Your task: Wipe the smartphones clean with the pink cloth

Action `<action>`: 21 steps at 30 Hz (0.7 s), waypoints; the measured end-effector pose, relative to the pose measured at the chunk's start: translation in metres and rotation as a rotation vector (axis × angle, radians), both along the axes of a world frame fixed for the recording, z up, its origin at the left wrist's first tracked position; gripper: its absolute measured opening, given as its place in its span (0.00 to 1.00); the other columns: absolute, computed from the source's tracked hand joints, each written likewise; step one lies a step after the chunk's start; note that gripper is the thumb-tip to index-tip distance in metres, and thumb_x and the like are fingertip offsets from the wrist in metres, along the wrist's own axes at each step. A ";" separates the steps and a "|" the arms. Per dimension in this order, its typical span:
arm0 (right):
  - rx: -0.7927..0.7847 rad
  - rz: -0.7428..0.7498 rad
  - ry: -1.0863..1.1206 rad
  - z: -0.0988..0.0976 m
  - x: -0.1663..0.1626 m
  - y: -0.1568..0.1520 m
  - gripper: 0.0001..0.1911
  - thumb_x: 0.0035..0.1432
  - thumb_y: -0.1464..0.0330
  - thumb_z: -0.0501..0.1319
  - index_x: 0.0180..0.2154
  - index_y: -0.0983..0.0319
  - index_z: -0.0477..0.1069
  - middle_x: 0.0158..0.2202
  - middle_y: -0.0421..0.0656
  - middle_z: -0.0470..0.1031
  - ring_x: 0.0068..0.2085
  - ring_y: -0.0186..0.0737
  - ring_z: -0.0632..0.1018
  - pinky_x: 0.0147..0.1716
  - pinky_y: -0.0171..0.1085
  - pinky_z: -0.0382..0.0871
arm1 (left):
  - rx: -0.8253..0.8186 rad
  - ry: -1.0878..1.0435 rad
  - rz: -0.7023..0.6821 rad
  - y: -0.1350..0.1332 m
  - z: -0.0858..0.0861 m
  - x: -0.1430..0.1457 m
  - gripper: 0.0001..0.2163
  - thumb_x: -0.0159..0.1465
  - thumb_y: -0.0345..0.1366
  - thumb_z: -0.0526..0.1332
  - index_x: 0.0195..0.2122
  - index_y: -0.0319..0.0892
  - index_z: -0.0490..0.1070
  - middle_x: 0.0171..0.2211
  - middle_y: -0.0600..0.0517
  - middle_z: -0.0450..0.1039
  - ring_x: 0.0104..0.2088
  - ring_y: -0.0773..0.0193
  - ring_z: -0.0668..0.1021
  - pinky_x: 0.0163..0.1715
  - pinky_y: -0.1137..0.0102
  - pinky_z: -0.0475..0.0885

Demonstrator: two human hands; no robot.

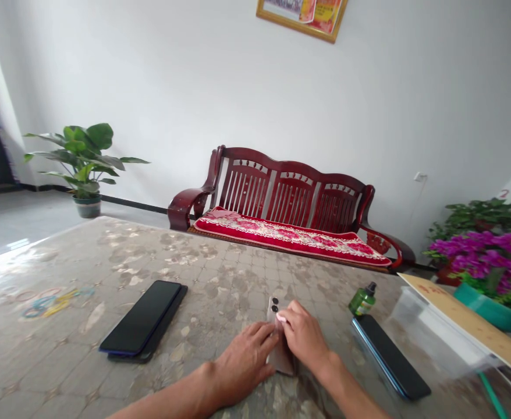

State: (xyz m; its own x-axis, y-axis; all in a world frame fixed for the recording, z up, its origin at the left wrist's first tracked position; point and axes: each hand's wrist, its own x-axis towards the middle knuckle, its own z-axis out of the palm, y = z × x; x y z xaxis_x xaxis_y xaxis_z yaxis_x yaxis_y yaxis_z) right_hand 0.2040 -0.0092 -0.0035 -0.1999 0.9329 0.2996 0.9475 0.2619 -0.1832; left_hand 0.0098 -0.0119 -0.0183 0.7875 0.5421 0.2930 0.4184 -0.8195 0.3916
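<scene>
So the surface (238,262) is big and mostly bare around the middle. Its far edge runs in front of the red wooden bench (281,203), well away from everything lying on it, and there's lots of open room beyond the hands toward that edge.

To the left it's free as far as the two stacked dark phones (144,320), with a loose scatter of rubber bands (50,301) further out. The right is tighter: a small green bottle (362,299) lies near the hands, a dark blue-edged phone (390,355) lies flat just past it, and then there's a clear plastic box (417,320) under a cardboard sheet.

The pale phone (274,306) lies face down near the front of the surface, roughly centred. Its long axis runs away from the person, leaning a touch to the left, with the camera end pointing toward the bench. Only that camera end and a bit of the near corner are in view.

Both hands are on it. The left hand (242,364) comes in from the left, fingers together and laid against the phone's left side. The right hand (305,337) covers the right side, fingers curled down and fingertips pressed on the back just below the lenses. I can't see either thumb.
</scene>
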 end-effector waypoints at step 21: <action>-0.066 -0.149 0.173 -0.007 0.028 0.030 0.20 0.63 0.68 0.49 0.51 0.60 0.73 0.45 0.47 0.78 0.45 0.44 0.77 0.44 0.38 0.68 | 0.042 -0.030 0.006 0.004 -0.011 -0.001 0.19 0.62 0.36 0.63 0.55 0.44 0.64 0.57 0.48 0.66 0.56 0.53 0.68 0.60 0.62 0.61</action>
